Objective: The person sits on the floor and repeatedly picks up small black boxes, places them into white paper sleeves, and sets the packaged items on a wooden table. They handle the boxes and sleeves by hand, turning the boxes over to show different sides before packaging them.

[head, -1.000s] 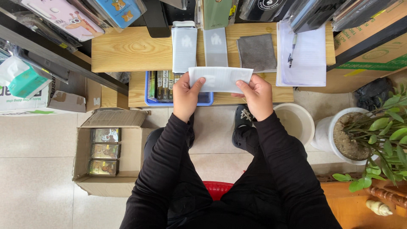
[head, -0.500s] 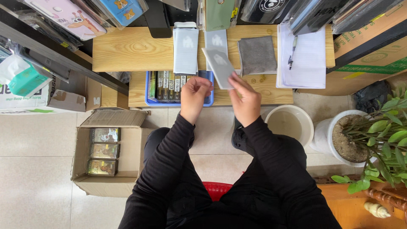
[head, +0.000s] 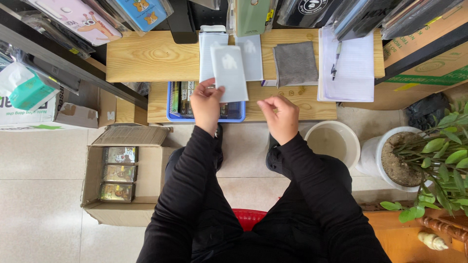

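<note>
while left hand grips 1 grey sleeve, right hand bare

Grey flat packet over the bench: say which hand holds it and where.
The left hand pinches the grey flat packet at its lower left corner. The right hand is off it, holding nothing.
</note>
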